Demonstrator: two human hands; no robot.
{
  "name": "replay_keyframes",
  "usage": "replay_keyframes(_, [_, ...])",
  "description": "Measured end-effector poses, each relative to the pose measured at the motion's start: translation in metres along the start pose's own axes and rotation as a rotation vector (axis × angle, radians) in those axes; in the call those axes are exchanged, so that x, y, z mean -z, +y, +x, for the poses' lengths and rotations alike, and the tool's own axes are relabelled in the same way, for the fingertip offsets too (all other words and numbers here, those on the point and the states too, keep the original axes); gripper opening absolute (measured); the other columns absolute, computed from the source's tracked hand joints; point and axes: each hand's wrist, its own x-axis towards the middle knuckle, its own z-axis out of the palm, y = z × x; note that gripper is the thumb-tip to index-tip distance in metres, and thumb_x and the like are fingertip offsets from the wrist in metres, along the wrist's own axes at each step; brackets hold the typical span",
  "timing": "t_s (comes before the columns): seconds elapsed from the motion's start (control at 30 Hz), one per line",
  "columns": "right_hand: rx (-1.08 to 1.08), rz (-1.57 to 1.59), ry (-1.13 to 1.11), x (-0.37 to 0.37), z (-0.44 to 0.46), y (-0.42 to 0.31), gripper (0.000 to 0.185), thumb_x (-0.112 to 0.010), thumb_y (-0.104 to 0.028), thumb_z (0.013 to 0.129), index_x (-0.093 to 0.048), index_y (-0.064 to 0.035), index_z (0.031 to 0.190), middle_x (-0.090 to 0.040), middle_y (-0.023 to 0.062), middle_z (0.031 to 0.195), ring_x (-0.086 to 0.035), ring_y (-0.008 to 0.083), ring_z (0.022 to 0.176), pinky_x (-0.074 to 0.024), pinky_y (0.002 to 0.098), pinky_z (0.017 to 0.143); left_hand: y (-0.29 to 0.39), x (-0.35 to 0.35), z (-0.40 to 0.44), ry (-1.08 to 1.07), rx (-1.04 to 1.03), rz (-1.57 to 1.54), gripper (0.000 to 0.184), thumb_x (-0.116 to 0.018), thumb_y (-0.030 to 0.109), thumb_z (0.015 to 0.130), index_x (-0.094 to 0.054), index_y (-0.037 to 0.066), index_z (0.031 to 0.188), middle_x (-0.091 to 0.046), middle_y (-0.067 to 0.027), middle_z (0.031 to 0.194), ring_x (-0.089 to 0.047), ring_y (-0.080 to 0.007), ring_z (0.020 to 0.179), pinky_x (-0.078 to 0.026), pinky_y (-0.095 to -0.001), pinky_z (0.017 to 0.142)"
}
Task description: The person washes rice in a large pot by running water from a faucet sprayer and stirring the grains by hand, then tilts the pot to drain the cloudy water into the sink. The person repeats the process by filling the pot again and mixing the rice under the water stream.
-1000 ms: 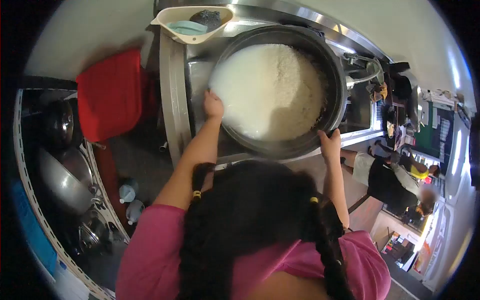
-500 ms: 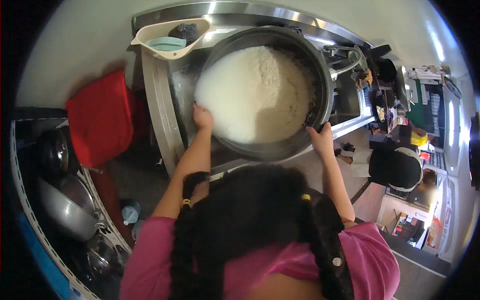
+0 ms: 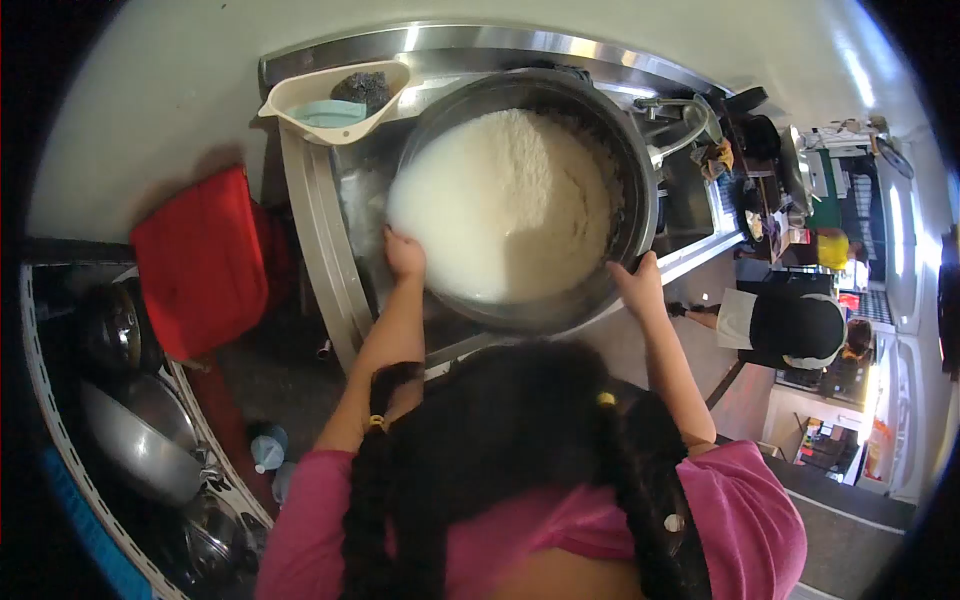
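A large dark round pot point(image 3: 640, 165) sits over the metal sink, leaning toward the left. Inside it, milky water point(image 3: 450, 215) lies against the left wall and reaches the rim there. A mound of white grains that look like rice point(image 3: 527, 160) shows above the water toward the back. My left hand point(image 3: 405, 256) is closed on the pot's lower left edge, its fingers partly hidden. On the lower right rim, my right hand point(image 3: 641, 284) grips with the thumb over the edge.
A cream basin point(image 3: 375, 125) with a dark scrubber stands at the back left. The faucet point(image 3: 685, 135) is right of the pot. A red plastic item point(image 3: 200, 265) stands left of the sink, above metal pots point(image 3: 150, 440) on a rack. Another person point(image 3: 795, 328) is at the right.
The view has shifted slightly, so the pot appears lower. Both hands keep their hold on it. The grain mound shows a little more plainly, and the other person's arm has moved.
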Motion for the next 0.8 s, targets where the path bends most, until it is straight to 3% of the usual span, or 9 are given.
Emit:
replay_keyframes(0.13, [-0.051,-0.015,-0.054,0.009,-0.002,-0.014,0.057,-0.077,-0.03,0.076,-0.047,0.0092,0.104,-0.063,0.0296,0.098,-0.064,0.0431,0.094,-0.0507,0.0452,0.08,0.028,0.018,-0.008,-0.081,0.13,-0.004,0.04,-0.041,0.013,0.097,-0.049,-0.009,0.13,-0.059,-0.0336,0.119,-0.059,-0.0468,0.109,-0.048,-0.0477,0.095])
replay_keyframes(0.23, [-0.045,0.057,-0.049,0.007,-0.005,-0.011,0.058,-0.077,-0.03,0.075,-0.046,0.0095,0.104,-0.064,0.0306,0.098,-0.064,0.0441,0.094,-0.0511,0.0456,0.08,-0.021,-0.019,0.006,-0.01,0.022,-0.054,0.039,-0.041,0.014,0.097,-0.051,-0.009,0.128,-0.059,-0.0335,0.118,-0.059,-0.0466,0.108,-0.048,-0.0478,0.094])
replay_keyframes(0.3, [-0.042,0.044,-0.004,0.001,-0.004,-0.002,0.053,-0.076,-0.031,0.076,-0.05,0.0061,0.103,-0.063,0.0276,0.097,-0.064,0.0397,0.095,-0.05,0.0451,0.081,-0.019,-0.014,0.003,-0.05,0.003,0.065,0.039,-0.039,0.014,0.098,-0.051,-0.009,0.126,-0.059,-0.0335,0.119,-0.059,-0.0466,0.109,-0.047,-0.0478,0.096])
replay_keyframes(0.33, [-0.021,0.01,-0.028,0.009,-0.006,-0.012,0.054,-0.074,-0.026,0.076,-0.045,0.0103,0.103,-0.063,0.0334,0.097,-0.063,0.0472,0.094,-0.0511,0.0473,0.081,-0.019,-0.012,0.001,-0.047,-0.022,0.048,0.038,-0.039,0.014,0.098,-0.051,-0.009,0.126,-0.059,-0.0334,0.12,-0.058,-0.0467,0.109,-0.047,-0.0478,0.096])
replay_keyframes(0.37, [-0.017,-0.03,-0.013,0.012,-0.009,-0.018,0.053,-0.073,-0.026,0.077,-0.044,0.0109,0.103,-0.063,0.0341,0.095,-0.063,0.0486,0.093,-0.0513,0.0476,0.081,-0.019,-0.015,0.0,-0.042,-0.046,0.03,0.037,-0.039,0.013,0.098,-0.051,-0.009,0.126,-0.058,-0.0332,0.121,-0.058,-0.0468,0.11,-0.047,-0.0478,0.096])
replay_keyframes(0.67, [-0.132,0.019,-0.085,0.024,-0.016,-0.031,0.052,-0.07,-0.025,0.077,-0.043,0.0121,0.102,-0.063,0.0363,0.095,-0.064,0.048,0.094,-0.0512,0.05,0.083,0.014,0.005,-0.009,-0.015,0.026,-0.026,0.037,-0.037,0.013,0.097,-0.051,-0.008,0.123,-0.06,-0.0344,0.114,-0.058,-0.0499,0.106,-0.046,-0.0521,0.094])
replay_keyframes(0.8, [-0.053,-0.021,-0.077,0.028,-0.016,-0.024,0.051,-0.07,-0.026,0.078,-0.047,0.0116,0.103,-0.063,0.0351,0.095,-0.064,0.0473,0.094,-0.0512,0.0493,0.083,0.005,0.0,-0.01,-0.006,-0.064,-0.017,0.037,-0.036,0.015,0.098,-0.052,-0.008,0.123,-0.061,-0.0348,0.113,-0.059,-0.0502,0.105,-0.046,-0.0526,0.093])
